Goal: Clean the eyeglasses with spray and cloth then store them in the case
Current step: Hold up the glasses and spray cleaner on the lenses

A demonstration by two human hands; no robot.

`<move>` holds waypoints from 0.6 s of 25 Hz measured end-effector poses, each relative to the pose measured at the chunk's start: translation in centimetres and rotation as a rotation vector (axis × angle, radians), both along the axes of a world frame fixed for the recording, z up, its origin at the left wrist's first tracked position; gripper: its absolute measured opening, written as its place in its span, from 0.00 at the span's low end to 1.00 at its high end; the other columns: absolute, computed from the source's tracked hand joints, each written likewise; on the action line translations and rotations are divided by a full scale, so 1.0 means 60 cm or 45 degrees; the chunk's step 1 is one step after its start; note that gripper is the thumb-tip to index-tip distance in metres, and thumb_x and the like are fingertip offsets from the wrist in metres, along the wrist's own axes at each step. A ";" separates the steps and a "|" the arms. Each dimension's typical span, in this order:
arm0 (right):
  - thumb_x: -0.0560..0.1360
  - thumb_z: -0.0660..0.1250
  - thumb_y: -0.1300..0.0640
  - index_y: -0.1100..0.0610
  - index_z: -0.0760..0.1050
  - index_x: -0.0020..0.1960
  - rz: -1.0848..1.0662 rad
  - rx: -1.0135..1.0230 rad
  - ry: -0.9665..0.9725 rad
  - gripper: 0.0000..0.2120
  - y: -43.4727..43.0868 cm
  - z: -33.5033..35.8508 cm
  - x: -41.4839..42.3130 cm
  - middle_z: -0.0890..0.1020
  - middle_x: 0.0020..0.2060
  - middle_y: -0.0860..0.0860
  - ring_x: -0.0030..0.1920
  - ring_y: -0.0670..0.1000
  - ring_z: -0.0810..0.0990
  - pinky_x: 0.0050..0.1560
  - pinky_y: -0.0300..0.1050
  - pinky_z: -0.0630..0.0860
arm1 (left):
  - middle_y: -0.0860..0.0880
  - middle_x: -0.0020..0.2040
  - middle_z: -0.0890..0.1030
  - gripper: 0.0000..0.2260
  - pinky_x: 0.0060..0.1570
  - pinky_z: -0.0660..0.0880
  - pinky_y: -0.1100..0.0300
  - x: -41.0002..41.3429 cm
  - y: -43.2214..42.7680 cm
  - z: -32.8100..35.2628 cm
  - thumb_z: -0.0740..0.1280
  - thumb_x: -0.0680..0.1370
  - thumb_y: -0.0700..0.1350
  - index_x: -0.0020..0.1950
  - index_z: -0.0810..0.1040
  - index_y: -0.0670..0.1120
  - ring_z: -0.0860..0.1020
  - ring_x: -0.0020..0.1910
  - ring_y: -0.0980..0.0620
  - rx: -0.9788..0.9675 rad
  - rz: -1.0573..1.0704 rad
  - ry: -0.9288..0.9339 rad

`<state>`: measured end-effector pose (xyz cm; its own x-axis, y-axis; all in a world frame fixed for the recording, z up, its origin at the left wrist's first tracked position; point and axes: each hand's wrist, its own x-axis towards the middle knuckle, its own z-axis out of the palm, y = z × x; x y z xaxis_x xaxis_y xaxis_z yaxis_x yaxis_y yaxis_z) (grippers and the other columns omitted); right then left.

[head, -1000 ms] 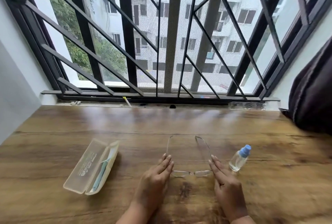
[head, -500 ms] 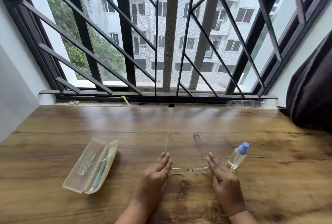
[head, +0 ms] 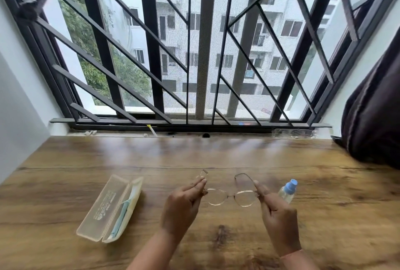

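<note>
A: Where were the glasses (head: 232, 197)?
B: Between the hands, seemingly lifted off the table (head: 65, 172), long axis running left to right. The left hand (head: 184, 207) pinched one arm near its hinge, the right hand (head: 276, 211) pinched the other
A: And the spray bottle (head: 287, 190)?
B: Just right of the right hand, so that hand was nearer. The open case (head: 110, 207), cloth (head: 121, 215) inside, lay at near left
A: The room?
B: A wooden table under a barred window (head: 201, 53), dark fabric (head: 372, 118) at far right

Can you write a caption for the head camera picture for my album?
Left hand and right hand pinch the eyeglasses over the table, between the open case and the spray bottle.
</note>
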<state>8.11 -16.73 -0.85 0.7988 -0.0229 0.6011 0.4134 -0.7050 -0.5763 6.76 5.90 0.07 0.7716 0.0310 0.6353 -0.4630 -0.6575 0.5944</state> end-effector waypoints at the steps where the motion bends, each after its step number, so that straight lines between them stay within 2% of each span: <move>1: 0.64 0.71 0.77 0.62 0.81 0.54 -0.006 0.007 0.002 0.20 0.001 0.011 0.008 0.85 0.44 0.50 0.43 0.35 0.77 0.46 0.27 0.73 | 0.45 0.49 0.84 0.14 0.49 0.78 0.64 0.009 0.002 0.011 0.73 0.66 0.35 0.51 0.83 0.41 0.82 0.48 0.54 -0.016 0.002 0.018; 3: 0.65 0.72 0.75 0.63 0.81 0.52 0.001 0.011 -0.004 0.17 0.003 0.029 0.024 0.83 0.38 0.47 0.38 0.33 0.76 0.43 0.21 0.70 | 0.45 0.46 0.85 0.13 0.41 0.81 0.56 0.024 0.007 0.028 0.72 0.67 0.34 0.51 0.83 0.41 0.84 0.43 0.52 -0.038 0.010 0.063; 4: 0.66 0.72 0.74 0.63 0.81 0.52 0.006 0.022 -0.006 0.16 0.004 0.035 0.031 0.84 0.39 0.48 0.39 0.34 0.78 0.45 0.22 0.71 | 0.46 0.44 0.85 0.14 0.40 0.81 0.57 0.031 0.008 0.034 0.72 0.67 0.32 0.51 0.83 0.40 0.84 0.41 0.53 -0.046 0.010 0.071; 6: 0.67 0.71 0.74 0.64 0.80 0.53 0.011 0.059 -0.005 0.15 0.005 0.045 0.045 0.85 0.45 0.53 0.45 0.44 0.83 0.50 0.24 0.72 | 0.48 0.41 0.85 0.14 0.41 0.80 0.60 0.043 0.008 0.043 0.73 0.65 0.30 0.49 0.83 0.40 0.83 0.40 0.57 -0.051 0.021 0.037; 7: 0.68 0.70 0.74 0.64 0.80 0.53 0.006 0.085 -0.001 0.15 0.005 0.047 0.051 0.85 0.47 0.54 0.47 0.45 0.83 0.52 0.24 0.72 | 0.48 0.40 0.85 0.14 0.43 0.78 0.63 0.049 0.007 0.047 0.74 0.65 0.29 0.48 0.83 0.39 0.82 0.39 0.58 -0.059 0.036 0.015; 11: 0.68 0.69 0.74 0.63 0.80 0.53 -0.016 0.137 0.007 0.15 0.009 0.051 0.060 0.85 0.47 0.54 0.49 0.37 0.78 0.52 0.22 0.71 | 0.46 0.39 0.85 0.12 0.43 0.76 0.68 0.061 0.003 0.051 0.73 0.65 0.29 0.47 0.84 0.39 0.80 0.43 0.60 -0.110 0.071 -0.024; 13: 0.68 0.69 0.74 0.63 0.80 0.53 -0.011 0.124 0.002 0.15 0.011 0.051 0.060 0.85 0.46 0.54 0.48 0.39 0.80 0.52 0.22 0.71 | 0.46 0.39 0.85 0.12 0.42 0.77 0.67 0.062 0.003 0.050 0.73 0.66 0.29 0.47 0.84 0.39 0.81 0.42 0.59 -0.125 0.065 -0.037; 15: 0.68 0.70 0.74 0.63 0.80 0.53 -0.005 0.129 -0.005 0.15 0.013 0.061 0.060 0.85 0.46 0.54 0.47 0.45 0.83 0.51 0.23 0.72 | 0.47 0.39 0.85 0.13 0.42 0.77 0.68 0.063 0.003 0.053 0.73 0.65 0.29 0.48 0.83 0.39 0.81 0.40 0.59 -0.145 0.082 -0.044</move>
<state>11.71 -15.93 2.79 0.7962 -0.0867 0.5987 0.4132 -0.6449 -0.6429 10.55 6.07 3.26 0.7433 0.1532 0.6512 -0.4434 -0.6161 0.6510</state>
